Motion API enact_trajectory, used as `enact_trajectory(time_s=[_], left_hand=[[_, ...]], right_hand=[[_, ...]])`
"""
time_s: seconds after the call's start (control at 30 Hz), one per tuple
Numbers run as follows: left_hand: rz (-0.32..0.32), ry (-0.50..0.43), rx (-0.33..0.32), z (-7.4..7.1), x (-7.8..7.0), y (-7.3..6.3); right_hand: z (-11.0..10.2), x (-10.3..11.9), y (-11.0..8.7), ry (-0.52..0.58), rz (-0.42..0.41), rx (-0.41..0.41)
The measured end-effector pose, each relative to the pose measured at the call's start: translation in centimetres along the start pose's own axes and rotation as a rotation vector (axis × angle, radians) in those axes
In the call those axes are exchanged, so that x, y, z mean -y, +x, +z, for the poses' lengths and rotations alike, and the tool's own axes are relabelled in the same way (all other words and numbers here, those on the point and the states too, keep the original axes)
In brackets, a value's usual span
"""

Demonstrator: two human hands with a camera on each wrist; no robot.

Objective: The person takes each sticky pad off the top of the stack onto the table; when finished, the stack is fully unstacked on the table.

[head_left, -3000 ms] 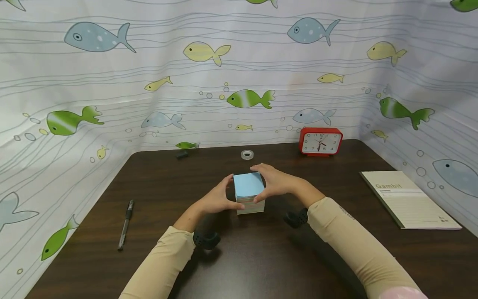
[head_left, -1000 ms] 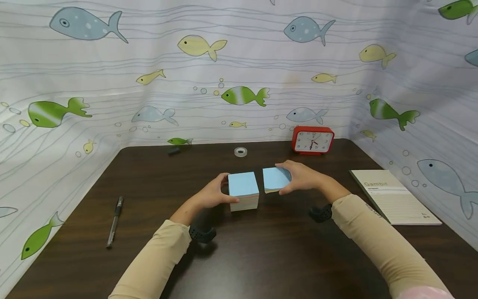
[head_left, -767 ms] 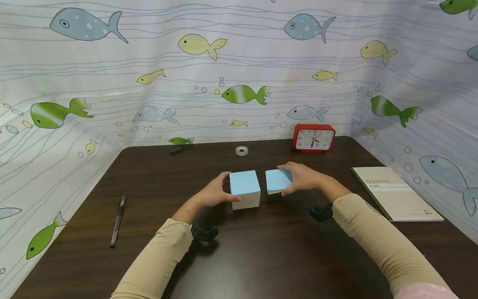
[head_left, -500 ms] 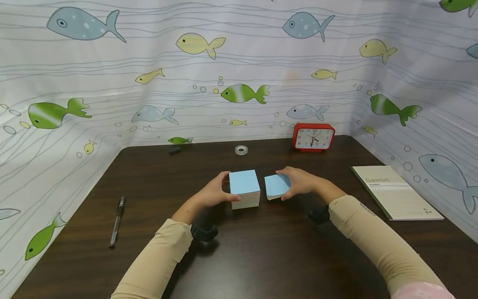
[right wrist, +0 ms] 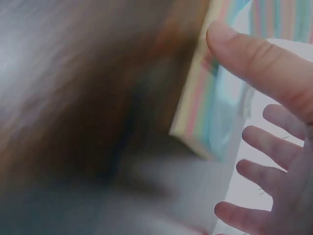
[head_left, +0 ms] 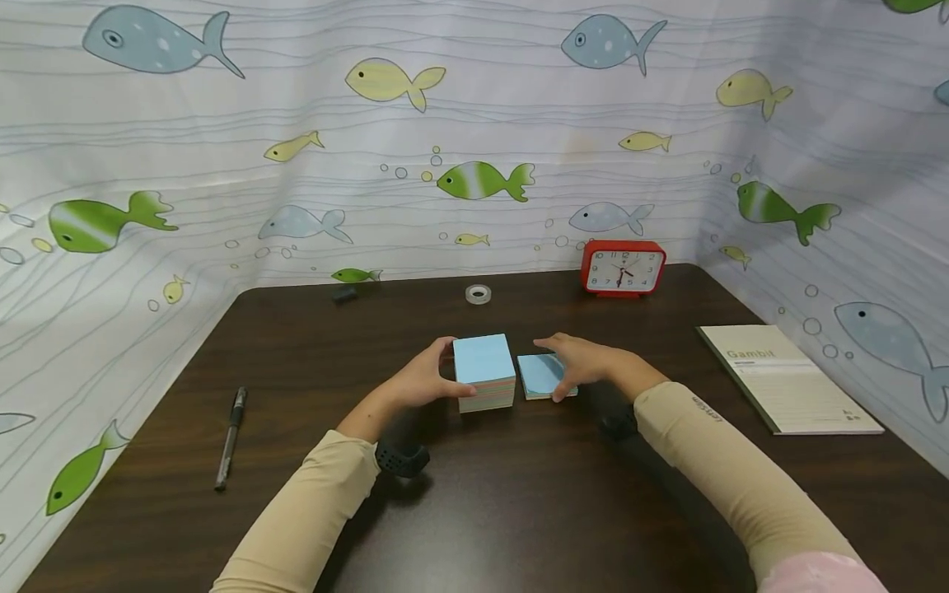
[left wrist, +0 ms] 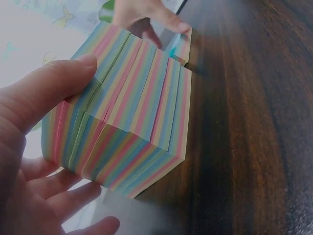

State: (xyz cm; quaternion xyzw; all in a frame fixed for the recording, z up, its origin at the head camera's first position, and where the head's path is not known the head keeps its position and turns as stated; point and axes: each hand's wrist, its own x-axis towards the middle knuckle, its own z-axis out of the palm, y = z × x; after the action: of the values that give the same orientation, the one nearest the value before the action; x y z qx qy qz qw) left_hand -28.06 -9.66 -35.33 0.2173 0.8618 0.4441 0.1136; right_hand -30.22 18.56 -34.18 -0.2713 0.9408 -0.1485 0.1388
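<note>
A tall block of sticky notes with a light blue top stands mid-table; pink, blue, green and yellow layers stripe its sides. My left hand holds it from the left, thumb on the near face and fingers round the far side. Just to its right lies a thin pad of sticky notes, blue on top, a narrow gap between the two. Over the pad's right part is my right hand, thumb at the near edge. Its other fingers are spread away from the pad in the right wrist view.
A red alarm clock stands at the back right, a notebook lies on the right. At the back are a tape roll and a small dark object. A pen lies on the left.
My right hand first gripped the block's top, then carried the thin pad off to the right. It has lowered the pad to the table and its fingers have spread. The left hand has stayed.
</note>
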Motion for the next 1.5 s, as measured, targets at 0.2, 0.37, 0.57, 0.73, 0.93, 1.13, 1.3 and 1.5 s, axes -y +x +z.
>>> enact_trajectory(time_s=[0.2, 0.37, 0.57, 0.73, 0.93, 1.13, 1.3, 1.5], left_hand=[[0.01, 0.004, 0.003, -0.2, -0.3, 0.1], [0.016, -0.002, 0.011, -0.2, -0.5, 0.3], [0.026, -0.003, 0.01, -0.1, -0.7, 0.6], [0.04, -0.005, 0.011, 0.0, -0.7, 0.6], [0.051, -0.019, 0.006, 0.1, -0.5, 0.7], [0.055, -0.028, 0.019, 0.2, -0.4, 0.6], [0.039, -0.031, 0.04, 0.1, -0.5, 0.3], [0.039, -0.048, 0.038, 0.0, -0.4, 0.0]], right_hand=[[-1.0, 1.5, 0.2, 0.019, -0.064, -0.008], [-1.5, 2.7, -0.1, 0.029, -0.123, -0.023], [-1.8, 4.0, -0.1, 0.054, -0.135, -0.025], [-1.6, 4.9, 0.2, 0.069, -0.152, -0.027], [-1.4, 5.4, 0.7, 0.07, -0.156, -0.05], [-1.3, 6.0, 1.2, 0.063, -0.144, -0.061], [-1.1, 6.7, 1.7, 0.055, -0.151, -0.055], [-1.1, 7.3, 2.4, 0.019, -0.14, -0.045]])
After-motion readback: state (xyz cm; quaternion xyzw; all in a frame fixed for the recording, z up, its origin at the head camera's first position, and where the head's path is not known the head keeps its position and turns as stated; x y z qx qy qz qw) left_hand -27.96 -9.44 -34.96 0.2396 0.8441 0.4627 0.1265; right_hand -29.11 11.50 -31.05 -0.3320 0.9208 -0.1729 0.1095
